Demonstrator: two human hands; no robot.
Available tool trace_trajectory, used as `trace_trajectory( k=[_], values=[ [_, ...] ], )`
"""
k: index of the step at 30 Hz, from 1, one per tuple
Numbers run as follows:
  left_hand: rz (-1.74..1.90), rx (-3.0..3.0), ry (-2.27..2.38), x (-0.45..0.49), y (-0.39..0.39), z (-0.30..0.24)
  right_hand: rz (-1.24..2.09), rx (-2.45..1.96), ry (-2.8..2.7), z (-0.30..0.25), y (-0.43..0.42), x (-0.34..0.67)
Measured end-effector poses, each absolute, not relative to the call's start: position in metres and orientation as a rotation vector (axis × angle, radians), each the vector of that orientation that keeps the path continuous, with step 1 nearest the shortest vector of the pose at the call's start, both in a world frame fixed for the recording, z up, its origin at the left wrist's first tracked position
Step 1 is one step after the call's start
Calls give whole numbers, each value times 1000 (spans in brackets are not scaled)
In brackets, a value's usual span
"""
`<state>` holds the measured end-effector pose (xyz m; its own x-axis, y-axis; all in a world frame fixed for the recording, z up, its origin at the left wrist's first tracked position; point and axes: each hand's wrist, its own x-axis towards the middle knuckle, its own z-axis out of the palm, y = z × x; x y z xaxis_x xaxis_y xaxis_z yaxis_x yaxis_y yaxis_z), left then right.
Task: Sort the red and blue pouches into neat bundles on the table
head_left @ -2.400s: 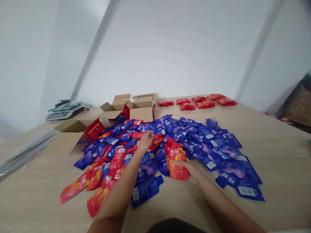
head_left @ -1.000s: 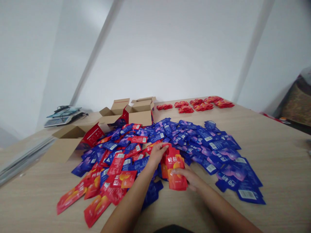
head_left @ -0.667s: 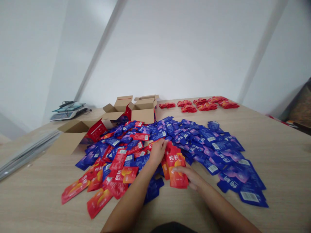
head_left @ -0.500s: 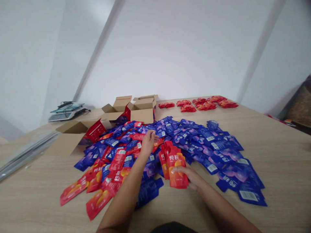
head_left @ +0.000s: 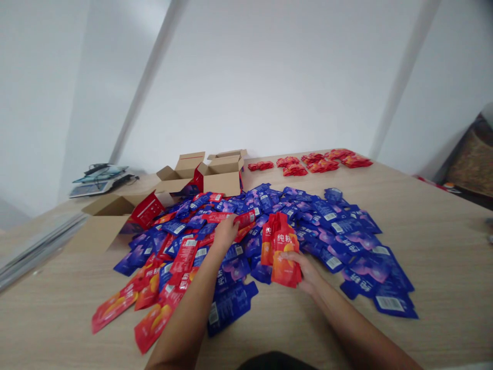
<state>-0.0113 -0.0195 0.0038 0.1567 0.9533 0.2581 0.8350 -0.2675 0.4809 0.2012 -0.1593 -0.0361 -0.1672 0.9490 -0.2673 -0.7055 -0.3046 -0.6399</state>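
My right hand (head_left: 304, 267) is closed on a small bunch of red pouches (head_left: 284, 246) with orange fruit and white lettering, held upright above the near side of the pile. My left hand (head_left: 226, 231) reaches into the middle of the pile, its fingers closed on the end of a red pouch (head_left: 245, 219) that shows a white barcode label. Around both hands lies a wide heap of blue pouches (head_left: 319, 216) mixed with more red pouches (head_left: 185, 257), the red ones mostly at the left. Part of the left fingertips is hidden.
Open cardboard boxes (head_left: 222, 182) stand behind the pile, and another box (head_left: 102, 223) is at the left. Several stacks of red pouches (head_left: 323, 165) lie at the back right. A scale (head_left: 100, 184) with items on it sits at the far left.
My left hand has gone from loosely spread fingers over the pile to gripping a red pouch, which is now lifted at one end. My right hand's bunch has shifted slightly up and right.
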Motion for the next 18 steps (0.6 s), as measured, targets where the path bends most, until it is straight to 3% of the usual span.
trace_trajectory(
  k=[3, 6, 12, 18],
  values=[
    [970, 2047, 1504, -3, -30, 16, 1856, -659, -420, -31, -162, 204],
    [902, 1963, 1278, 8, -40, 21, 1923, -617, -457, -26, -165, 207],
    [1038, 1933, 1242, 32, -68, 37, 1892, -663, -540, -25, -168, 206],
    [953, 1905, 1012, 52, -97, 59, 1916, -682, -582, -22, -172, 208]
  ],
)
